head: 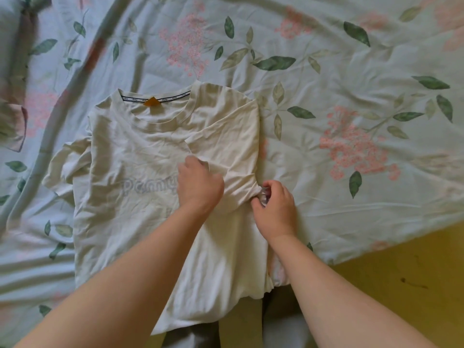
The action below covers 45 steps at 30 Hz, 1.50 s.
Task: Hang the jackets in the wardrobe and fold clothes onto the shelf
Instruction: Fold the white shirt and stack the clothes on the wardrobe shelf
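Unobstructed floral bedsheet [351, 71] fills the upper and right frame; the T-shirt [125, 222], left hand [198, 184] and right hand [275, 204] occupy the centre.

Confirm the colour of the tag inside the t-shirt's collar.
Mustard-yellow tag at the back neckline of the cream t-shirt; the head view shows it.

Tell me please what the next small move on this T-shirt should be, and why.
Probably tug the bunched edge straight: the right hand pinches puckered cloth where the T-shirt folds in, while the left hand presses the folded-over sleeve. The opposite sleeve lies unfolded.
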Tool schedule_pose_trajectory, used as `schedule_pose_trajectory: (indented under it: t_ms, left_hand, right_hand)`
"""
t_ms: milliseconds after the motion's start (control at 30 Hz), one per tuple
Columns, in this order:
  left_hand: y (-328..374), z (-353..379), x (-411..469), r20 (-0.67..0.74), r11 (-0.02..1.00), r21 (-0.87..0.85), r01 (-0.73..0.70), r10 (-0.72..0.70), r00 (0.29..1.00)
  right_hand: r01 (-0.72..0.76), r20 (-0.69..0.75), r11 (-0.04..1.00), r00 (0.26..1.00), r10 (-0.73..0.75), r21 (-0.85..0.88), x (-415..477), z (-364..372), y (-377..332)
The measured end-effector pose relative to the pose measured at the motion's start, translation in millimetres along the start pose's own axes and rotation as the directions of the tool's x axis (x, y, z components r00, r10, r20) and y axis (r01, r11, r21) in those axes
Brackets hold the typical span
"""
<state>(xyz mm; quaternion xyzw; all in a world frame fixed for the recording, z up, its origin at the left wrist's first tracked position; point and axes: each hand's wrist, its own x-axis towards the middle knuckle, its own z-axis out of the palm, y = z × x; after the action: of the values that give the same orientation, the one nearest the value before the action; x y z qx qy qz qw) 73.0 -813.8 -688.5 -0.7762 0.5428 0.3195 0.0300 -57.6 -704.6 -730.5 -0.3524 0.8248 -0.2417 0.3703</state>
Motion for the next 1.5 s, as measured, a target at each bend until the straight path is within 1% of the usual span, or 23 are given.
schedule_pose_trajectory:
  t_ms: [33,67,100,133,167,233,333,433,567,600,700,867,933,1000,1033,1067,1133,1167,1200,1267,1367,1433,1500]
  left_hand:
    - [10,-2,4,-0.109,0.989,0.073,-0.131,0.139,0.984]
    - [22,-3,10,-0.177,0.955,0.142,-0.259,0.282,0.943]
    - [35,-3,17,-0.19,0.91,0.188,-0.369,0.402,0.896]
    - [47,-1,28,-0.159,0.865,0.22,-0.452,0.489,0.858]
    - [61,1,39,-0.109,0.831,0.237,-0.504,0.538,0.836]
    - [88,5,62,-0.009,0.793,0.258,-0.553,0.574,0.819]
    - [122,13,85,0.095,0.749,0.389,-0.536,0.546,0.832]
    - [143,12,95,0.142,0.723,0.49,-0.487,0.484,0.863]
    - [169,5,101,0.22,0.679,0.576,-0.455,0.407,0.886]
    - [177,4,102,0.233,0.685,0.572,-0.451,0.391,0.89]
    - [196,0,105,0.189,0.783,0.471,-0.406,0.36,0.913]
    - [205,1,119,0.04,0.922,0.236,-0.306,0.305,0.951]
    - [200,5,123,0.002,0.941,0.186,-0.284,0.289,0.957]
    - [197,12,123,0.034,0.946,0.144,-0.292,0.29,0.956]
    - [194,14,122,0.057,0.944,0.134,-0.302,0.297,0.953]
    - [191,16,122,0.081,0.936,0.137,-0.324,0.315,0.946]
    - [185,17,121,0.141,0.915,0.156,-0.372,0.352,0.925]
    - [182,15,118,0.166,0.906,0.158,-0.392,0.367,0.915]
    - [180,12,116,0.184,0.901,0.147,-0.409,0.382,0.906]
    - [173,5,112,0.178,0.893,0.117,-0.434,0.411,0.894]
    - [151,-4,106,0.081,0.896,0.152,-0.417,0.409,0.909]
    - [131,-7,102,0.045,0.921,0.198,-0.336,0.334,0.942]
    - [111,-8,94,0.023,0.961,0.201,-0.192,0.191,0.981]
  right_hand:
    - [-0.004,-0.001,1.0,1.0,0.004,0.014,2,-1,0]
    - [-0.008,0.006,1.0,1.0,0.007,0.024,2,-1,-1]
    - [-0.009,0.02,0.999,1.0,0.008,0.031,3,-1,-1]
    - [-0.007,0.039,0.999,0.999,0.005,0.04,4,-2,-2]
    - [-0.003,0.058,0.998,0.998,0.0,0.057,4,-2,-2]
    - [0.004,0.082,0.995,0.997,-0.012,0.096,4,-3,-2]
    - [0.011,0.095,0.993,0.995,-0.023,0.121,5,-5,-2]
    - [-0.002,0.111,0.988,0.994,-0.016,0.153,7,-6,-4]
    - [0.064,0.08,0.972,0.993,-0.084,0.227,8,-7,-6]
    - [0.064,0.077,0.971,0.993,-0.084,0.229,8,-8,-5]
    - [0.049,0.053,0.967,0.997,-0.064,0.252,6,-14,0]
    - [-0.007,-0.156,0.927,0.985,0.07,0.375,9,-30,4]
    - [0.053,-0.175,0.952,0.985,0.001,0.301,11,-31,4]
    - [0.128,-0.152,0.981,0.983,-0.106,0.145,14,-32,5]
    - [0.115,-0.119,0.99,0.987,-0.105,0.076,16,-33,8]
    - [0.057,-0.076,0.998,0.996,-0.056,0.021,20,-35,11]
    - [-0.102,0.011,0.99,0.995,0.103,-0.096,30,-41,18]
    - [-0.127,0.044,0.98,0.99,0.135,-0.151,34,-42,21]
    - [-0.115,0.072,0.977,0.989,0.129,-0.177,36,-44,22]
    - [-0.08,0.103,0.988,0.99,0.094,-0.132,38,-48,21]
    - [-0.123,0.135,0.989,0.984,0.112,0.077,38,-53,19]
    - [-0.171,0.178,0.966,0.974,0.137,0.195,38,-55,17]
    - [-0.189,0.213,0.954,0.967,0.14,0.232,39,-54,15]
